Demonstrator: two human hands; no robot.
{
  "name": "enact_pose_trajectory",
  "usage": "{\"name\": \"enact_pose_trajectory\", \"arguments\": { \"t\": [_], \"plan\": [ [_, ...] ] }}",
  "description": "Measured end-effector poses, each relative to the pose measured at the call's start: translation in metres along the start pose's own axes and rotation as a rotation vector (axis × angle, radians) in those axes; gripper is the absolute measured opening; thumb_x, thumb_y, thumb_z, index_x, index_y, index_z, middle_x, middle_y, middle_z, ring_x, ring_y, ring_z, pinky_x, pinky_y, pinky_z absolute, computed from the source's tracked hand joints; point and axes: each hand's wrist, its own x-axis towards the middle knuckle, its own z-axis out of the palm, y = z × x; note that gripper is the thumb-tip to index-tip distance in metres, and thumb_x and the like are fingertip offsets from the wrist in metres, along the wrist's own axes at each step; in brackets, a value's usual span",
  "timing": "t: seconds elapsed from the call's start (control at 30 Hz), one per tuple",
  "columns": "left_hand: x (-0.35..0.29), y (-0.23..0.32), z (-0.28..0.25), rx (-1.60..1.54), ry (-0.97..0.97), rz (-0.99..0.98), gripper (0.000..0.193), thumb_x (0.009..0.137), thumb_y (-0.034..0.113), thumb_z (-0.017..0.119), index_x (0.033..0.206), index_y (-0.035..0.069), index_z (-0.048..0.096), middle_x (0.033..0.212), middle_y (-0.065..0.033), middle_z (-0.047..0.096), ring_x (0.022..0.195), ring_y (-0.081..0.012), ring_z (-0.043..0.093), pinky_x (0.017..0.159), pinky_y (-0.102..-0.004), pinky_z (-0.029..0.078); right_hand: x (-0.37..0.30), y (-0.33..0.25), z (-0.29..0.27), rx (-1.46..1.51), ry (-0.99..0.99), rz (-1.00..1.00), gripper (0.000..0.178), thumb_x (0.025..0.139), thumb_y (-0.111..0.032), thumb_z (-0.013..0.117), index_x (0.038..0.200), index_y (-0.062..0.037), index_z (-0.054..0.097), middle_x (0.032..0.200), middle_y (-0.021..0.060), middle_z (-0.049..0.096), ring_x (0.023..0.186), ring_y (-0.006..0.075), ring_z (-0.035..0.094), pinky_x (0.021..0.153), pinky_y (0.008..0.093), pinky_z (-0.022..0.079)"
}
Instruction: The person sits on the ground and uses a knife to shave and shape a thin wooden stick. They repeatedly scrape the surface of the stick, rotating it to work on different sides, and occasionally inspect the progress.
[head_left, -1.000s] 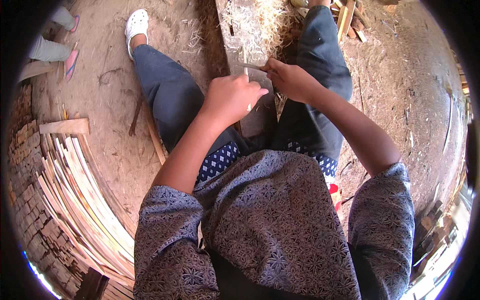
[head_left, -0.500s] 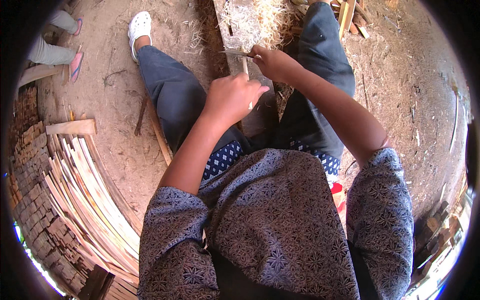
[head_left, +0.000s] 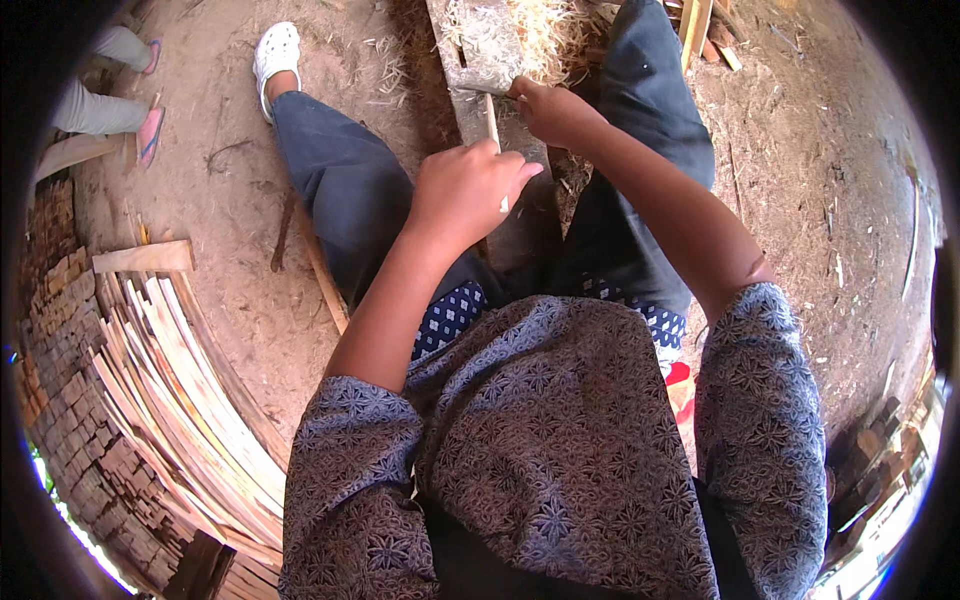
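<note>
My left hand (head_left: 466, 190) is closed around a thin pale wooden stick (head_left: 492, 118); one end sticks out beyond the fist and a short bit shows below the thumb side. In my right hand (head_left: 562, 112) is a knife (head_left: 480, 89), its blade pointing left across the far end of the stick. Whether the edge touches the wood I cannot tell. Both hands are over a worn plank bench (head_left: 520, 228) between my legs. Pale curled wood shavings (head_left: 545, 35) lie heaped on the bench's far part.
Long pale wood strips (head_left: 205, 400) lie at the left, beside stacked dark wood pieces (head_left: 95, 440). At far left are another person's legs and pink sandal (head_left: 150, 138). Wood offcuts (head_left: 697, 30) lie beyond my right knee, and more wood (head_left: 868, 450) at lower right.
My right hand and the knife have moved slightly away from me, toward the stick's far end. More of the stick now shows beyond my left hand, which stays nearly in place.
</note>
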Motion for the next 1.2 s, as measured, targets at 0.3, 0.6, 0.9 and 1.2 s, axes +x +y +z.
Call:
{"name": "enact_pose_trajectory", "arguments": {
  "t": [0.3, 0.6, 0.9, 1.2],
  "plan": [
    [-0.012, -0.006, -0.003, -0.074, 0.009, -0.061, 0.032, 0.099, 0.034, 0.059, 0.082, 0.009, 0.067, 0.078, -0.0124, 0.064, 0.07, -0.0368, 0.066, 0.061, -0.0476, 0.053, -0.093, -0.031, -0.034, 0.272, -0.04, -0.168, 0.021, 0.101, -0.016, 0.056, 0.121, -0.0095, 0.056, 0.095, 0.022, 0.07, 0.086, 0.0429, 0.068, 0.075, 0.0473, 0.053],
    [-0.017, -0.002, 0.011, -0.041, 0.031, -0.062, 0.033, 0.1, 0.035, 0.058, 0.082, 0.009, 0.067, 0.079, -0.0132, 0.064, 0.071, -0.0371, 0.066, 0.061, -0.0489, 0.052, -0.044, -0.028, 0.001, 0.142, 0.049, 0.002, 0.024, 0.101, -0.021, 0.052, 0.122, -0.0101, 0.057, 0.093, 0.024, 0.07, 0.088, 0.0425, 0.07, 0.075, 0.0522, 0.053],
    [-0.009, -0.008, -0.001, -0.114, 0.059, -0.108, 0.035, 0.102, 0.034, 0.053, 0.086, 0.007, 0.068, 0.083, -0.0158, 0.066, 0.077, -0.0406, 0.065, 0.067, -0.0505, 0.052, -0.069, -0.04, -0.017, 0.155, 0.006, 0.016, 0.026, 0.1, -0.025, 0.054, 0.123, -0.012, 0.059, 0.1, 0.026, 0.07, 0.095, 0.0463, 0.068, 0.083, 0.0545, 0.051],
    [-0.016, 0.004, 0.006, -0.12, 0.021, -0.166, 0.033, 0.101, 0.034, 0.055, 0.088, 0.006, 0.069, 0.084, -0.0159, 0.066, 0.078, -0.0397, 0.065, 0.066, -0.0493, 0.052, -0.049, -0.023, -0.005, 0.113, 0.008, 0.036, 0.026, 0.099, -0.023, 0.056, 0.122, -0.0113, 0.059, 0.096, 0.0262, 0.07, 0.09, 0.0437, 0.07, 0.076, 0.052, 0.054]
  ]
}}
